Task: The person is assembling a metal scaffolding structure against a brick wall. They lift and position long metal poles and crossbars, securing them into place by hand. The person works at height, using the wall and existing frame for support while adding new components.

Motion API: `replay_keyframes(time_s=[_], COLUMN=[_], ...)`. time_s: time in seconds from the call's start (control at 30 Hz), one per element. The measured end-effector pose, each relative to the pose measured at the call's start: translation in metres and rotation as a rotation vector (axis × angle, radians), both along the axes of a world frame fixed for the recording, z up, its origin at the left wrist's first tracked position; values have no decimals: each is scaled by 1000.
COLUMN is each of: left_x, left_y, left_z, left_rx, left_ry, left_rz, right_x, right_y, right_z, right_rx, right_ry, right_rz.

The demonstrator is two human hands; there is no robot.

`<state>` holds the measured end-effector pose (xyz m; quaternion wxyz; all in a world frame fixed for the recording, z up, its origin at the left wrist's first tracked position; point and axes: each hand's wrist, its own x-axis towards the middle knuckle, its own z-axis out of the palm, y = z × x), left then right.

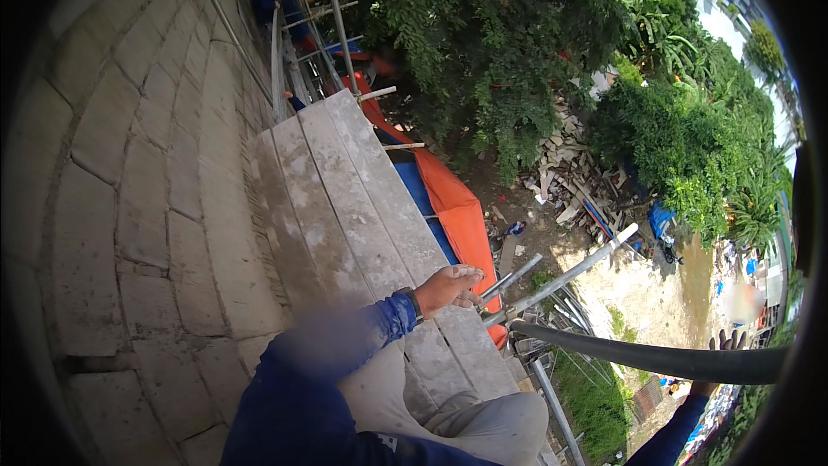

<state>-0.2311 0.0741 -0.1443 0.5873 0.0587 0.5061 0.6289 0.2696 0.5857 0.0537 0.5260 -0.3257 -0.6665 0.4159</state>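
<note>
My left hand (447, 288), with a dark watch (410, 300) at the wrist, is held over the scaffold planks (366, 216). Its fingers curl in beside the ends of metal scaffold tubes (573, 278); whatever lies inside them, if anything, is hidden. At the lower right, my right hand (729, 341) is partly covered by a thick dark tube (647, 356). Its fingertips show above the tube, stretched and apart, and its palm is hidden. Both arms wear blue sleeves. My bent leg in pale trousers (492, 423) rests on the planks.
A block wall (164, 190) rises along the left. Orange sheeting (461, 216) hangs past the platform's outer edge, with a drop to the ground beyond. Another person in blue (267, 0) is on the scaffold at the far end. Trees (483, 43) and a rubble pile (573, 164) lie below.
</note>
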Motion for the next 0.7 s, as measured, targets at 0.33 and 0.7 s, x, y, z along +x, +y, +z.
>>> replay_keyframes(time_s=[0.33, 0.7], left_x=[155, 133], left_y=[28, 23], left_z=[22, -36], left_rx=[232, 102], left_ry=[296, 764], left_rz=[-674, -700], right_x=[-85, -95], right_y=[-31, -133], right_z=[13, 79], right_rx=[104, -83], right_ry=[-26, 306], right_rz=[-8, 660])
